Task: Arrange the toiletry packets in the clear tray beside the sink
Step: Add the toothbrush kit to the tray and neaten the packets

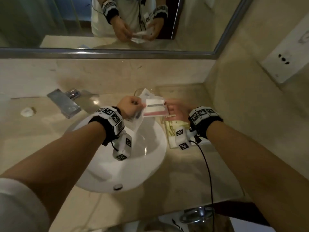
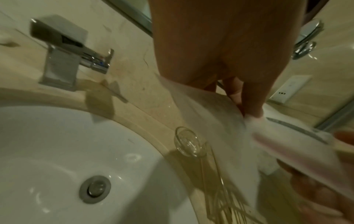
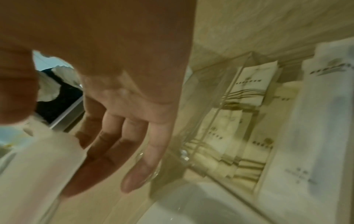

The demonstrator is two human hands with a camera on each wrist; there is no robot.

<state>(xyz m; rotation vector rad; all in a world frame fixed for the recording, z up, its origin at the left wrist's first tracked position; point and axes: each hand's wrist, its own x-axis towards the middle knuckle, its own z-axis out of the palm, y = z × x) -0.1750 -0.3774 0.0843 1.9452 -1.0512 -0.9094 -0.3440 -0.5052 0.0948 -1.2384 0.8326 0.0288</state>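
Observation:
A white packet with a pink band (image 1: pixel 154 108) (image 2: pixel 287 145) (image 3: pixel 38 166) is held in the air above the sink's far rim. My right hand (image 1: pixel 168 106) (image 3: pixel 95 144) pinches its right end, thumb on top and straight fingers underneath. My left hand (image 1: pixel 137 104) (image 2: pixel 250 112) is curled at the packet's left end, gripping a thin translucent plastic bag (image 1: pixel 141 120) (image 2: pixel 201 113) that hangs down over the basin. The clear tray (image 1: pixel 168 144) (image 3: pixel 210 106) stands on the counter under my right wrist. It holds several cream packets (image 3: pixel 249 94) and a long white packet (image 3: pixel 316 121).
The white sink (image 1: pixel 120 156) (image 2: pixel 47 144) lies left of the tray, with a chrome faucet (image 1: pixel 65 102) (image 2: pixel 61 60) behind it. A clear glass (image 1: pixel 138 92) (image 2: pixel 189 142) stands near the tray's far end. A small white disc (image 1: pixel 27 111) sits far left. A wall socket (image 1: pixel 284 59) and the mirror (image 1: pixel 50 22) bound the corner.

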